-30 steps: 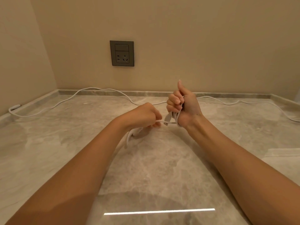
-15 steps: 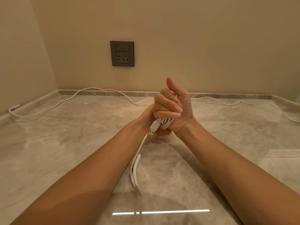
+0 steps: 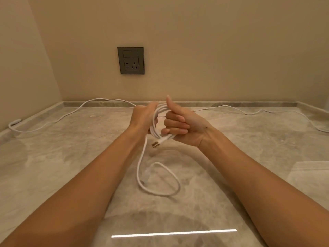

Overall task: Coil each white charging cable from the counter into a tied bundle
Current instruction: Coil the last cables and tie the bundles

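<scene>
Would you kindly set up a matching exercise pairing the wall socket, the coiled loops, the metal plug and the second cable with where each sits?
Things:
1 wall socket
2 coiled loops
3 metal plug
4 second cable

Places:
A along the back of the counter
B gripped by left hand and right hand
C on the wall
D sticking out under the right hand

Pairs: 1-C; 2-B; 3-D; 4-A

Coiled white charging cable (image 3: 153,130): turns partly covered by the left hand (image 3: 142,118) and the curled fingers of the right hand (image 3: 179,124); number of turns unreadable. Left hand: fingertips blurred. Long white cable (image 3: 99,99) at the back of the grey marble tabletop (image 3: 53,157): middle stretch hidden behind both hands, so whether it is one run or two cannot be told; right end cut off by the picture's edge; left-end plug (image 3: 15,122) too small to identify.
</scene>
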Motion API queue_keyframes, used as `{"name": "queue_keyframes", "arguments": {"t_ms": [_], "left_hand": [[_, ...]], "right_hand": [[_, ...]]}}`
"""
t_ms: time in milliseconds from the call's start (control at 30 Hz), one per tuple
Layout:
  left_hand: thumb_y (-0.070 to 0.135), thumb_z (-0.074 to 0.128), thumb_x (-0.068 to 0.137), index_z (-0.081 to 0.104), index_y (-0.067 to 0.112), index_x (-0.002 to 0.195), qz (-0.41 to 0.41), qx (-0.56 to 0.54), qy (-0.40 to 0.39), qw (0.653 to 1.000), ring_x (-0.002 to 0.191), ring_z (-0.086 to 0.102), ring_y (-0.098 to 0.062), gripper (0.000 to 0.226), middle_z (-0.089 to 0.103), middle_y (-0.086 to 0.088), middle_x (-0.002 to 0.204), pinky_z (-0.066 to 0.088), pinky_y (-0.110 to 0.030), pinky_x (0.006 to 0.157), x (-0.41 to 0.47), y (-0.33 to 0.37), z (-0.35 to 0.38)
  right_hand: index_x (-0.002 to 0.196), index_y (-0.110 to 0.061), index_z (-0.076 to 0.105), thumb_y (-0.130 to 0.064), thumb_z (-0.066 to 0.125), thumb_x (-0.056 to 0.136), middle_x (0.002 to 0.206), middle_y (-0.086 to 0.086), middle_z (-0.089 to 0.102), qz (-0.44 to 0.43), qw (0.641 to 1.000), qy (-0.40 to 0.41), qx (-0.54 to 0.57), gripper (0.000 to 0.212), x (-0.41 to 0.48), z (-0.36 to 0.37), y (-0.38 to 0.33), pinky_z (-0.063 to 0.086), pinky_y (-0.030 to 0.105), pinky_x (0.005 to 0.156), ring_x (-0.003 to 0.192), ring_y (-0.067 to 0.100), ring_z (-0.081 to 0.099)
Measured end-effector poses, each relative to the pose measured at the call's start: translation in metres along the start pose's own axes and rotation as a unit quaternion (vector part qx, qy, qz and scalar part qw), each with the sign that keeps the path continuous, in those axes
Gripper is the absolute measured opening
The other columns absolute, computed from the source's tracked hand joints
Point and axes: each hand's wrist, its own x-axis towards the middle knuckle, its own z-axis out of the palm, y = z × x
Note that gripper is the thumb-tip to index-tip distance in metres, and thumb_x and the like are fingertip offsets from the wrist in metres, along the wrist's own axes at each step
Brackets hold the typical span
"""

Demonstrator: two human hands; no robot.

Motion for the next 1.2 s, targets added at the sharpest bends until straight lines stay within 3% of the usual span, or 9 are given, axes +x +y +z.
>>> {"name": "queue_keyframes", "arguments": {"t_ms": [133,267,367,533,733,900,1000,1100,1200], "left_hand": [[0.026,0.039,0.095,0.045,0.011,0.062,0.035,0.054,0.011,0.998,0.031,0.035,-0.014,0.037,0.044,-0.006,0.047,0.024,-0.011,0.035,-0.006,0.004,0.002],[0.04,0.028,0.099,0.054,0.011,0.076,0.127,0.208,-0.064,0.968,0.029,0.037,-0.006,0.046,0.051,-0.007,0.055,0.028,-0.018,0.036,-0.011,0.002,0.004],[0.034,0.036,0.098,0.053,0.012,0.083,0.202,0.309,-0.096,0.924,0.047,0.045,-0.009,0.032,0.052,0.002,0.061,0.034,-0.021,0.045,-0.013,-0.004,0.002],[0.023,0.034,0.1,0.047,0.01,0.085,0.225,0.33,-0.065,0.914,0.062,0.044,-0.019,0.024,0.046,0.002,0.066,0.024,-0.028,0.054,-0.009,-0.006,0.007],[0.025,0.029,0.101,0.053,-0.003,0.107,0.161,0.352,0.066,0.92,0.097,0.053,-0.038,0.037,0.058,-0.025,0.107,0.03,-0.03,0.069,0.0,-0.005,0.001],[0.031,0.031,0.1,0.048,0.006,0.088,0.167,0.266,0.009,0.949,0.053,0.045,-0.02,0.033,0.053,-0.014,0.072,0.033,-0.028,0.047,0.0,-0.006,-0.005],[0.037,0.032,0.099,0.053,0.011,0.081,0.164,0.215,-0.041,0.962,0.029,0.034,-0.005,0.038,0.038,0.0,0.049,0.03,-0.023,0.037,0.004,-0.004,-0.014],[0.019,0.039,0.098,0.051,0.018,0.065,0.17,0.193,-0.016,0.966,0.029,0.026,-0.005,0.035,0.032,0.0,0.048,0.025,-0.018,0.037,0.012,-0.003,-0.025],[0.012,0.039,0.096,0.045,0.02,0.06,0.162,0.228,-0.014,0.96,0.041,0.032,-0.014,0.037,0.035,-0.001,0.053,0.028,-0.017,0.035,0.012,-0.004,-0.027]], "right_hand": [[0.038,-0.015,0.031,-0.052,0.041,0.092,0.029,-0.006,0.02,-0.009,0.987,0.157,-0.035,0.066,0.001,0.001,-0.003,0.022,0.013,0.031,0.022,0.004,0.016],[0.051,-0.014,0.028,-0.055,0.043,0.091,0.034,-0.006,0.022,-0.039,0.953,0.262,-0.146,0.059,0.004,-0.004,-0.001,0.022,0.015,0.029,0.027,0.007,0.018],[0.052,-0.014,0.03,-0.056,0.037,0.092,0.034,-0.006,0.023,-0.047,0.949,0.277,-0.146,0.059,0.004,-0.004,-0.003,0.02,0.014,0.029,0.027,0.007,0.019],[0.053,-0.011,0.035,-0.055,0.03,0.094,0.031,-0.006,0.024,-0.059,0.968,0.23,-0.076,0.06,0.007,-0.008,-0.005,0.029,0.016,0.031,0.024,0.005,0.019],[0.081,-0.01,0.057,-0.043,0.035,0.097,0.046,-0.007,0.046,-0.056,0.987,0.145,-0.034,0.043,0.009,-0.008,0.001,0.047,0.023,0.062,0.046,0.005,0.047],[0.07,-0.012,0.042,-0.028,0.03,0.102,0.042,-0.005,0.038,-0.075,0.982,0.165,0.045,0.037,0.015,-0.001,0.006,0.039,0.019,0.056,0.049,0.01,0.04],[0.071,-0.012,0.04,-0.021,0.029,0.103,0.042,-0.006,0.032,-0.069,0.983,0.169,-0.007,0.035,0.008,-0.011,-0.002,0.036,0.017,0.05,0.043,0.009,0.033],[0.07,-0.013,0.038,-0.019,0.027,0.103,0.045,-0.007,0.03,0.002,0.988,0.114,-0.101,0.035,-0.002,-0.019,-0.006,0.037,0.019,0.058,0.045,0.009,0.032],[0.065,-0.013,0.042,-0.022,0.026,0.102,0.045,-0.009,0.033,0.028,0.998,0.016,-0.046,0.041,-0.003,-0.016,-0.006,0.044,0.016,0.058,0.043,0.007,0.036]]}}
